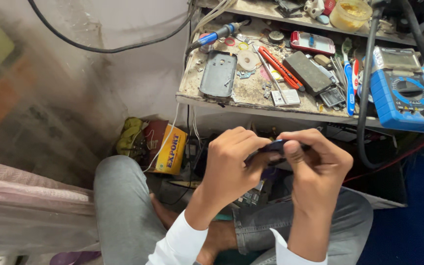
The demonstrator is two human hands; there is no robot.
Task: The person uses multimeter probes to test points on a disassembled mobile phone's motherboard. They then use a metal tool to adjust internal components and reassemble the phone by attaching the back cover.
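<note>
My left hand (231,162) and my right hand (315,167) are held together below the workbench edge, both gripping a small dark phone-like device (273,147) between thumbs and fingers. Most of the device is hidden by my fingers. My knees in grey jeans lie underneath. Above, on the bench (251,100), a dark phone back cover (218,73) lies flat.
The cluttered bench also holds a blue multimeter (401,93), a red-handled cutter (280,67), a toothbrush (348,78), a soldering iron (217,35), a dark block (307,72) and a red phone (312,43). A yellow box (172,149) sits on the floor. Black cables hang at right.
</note>
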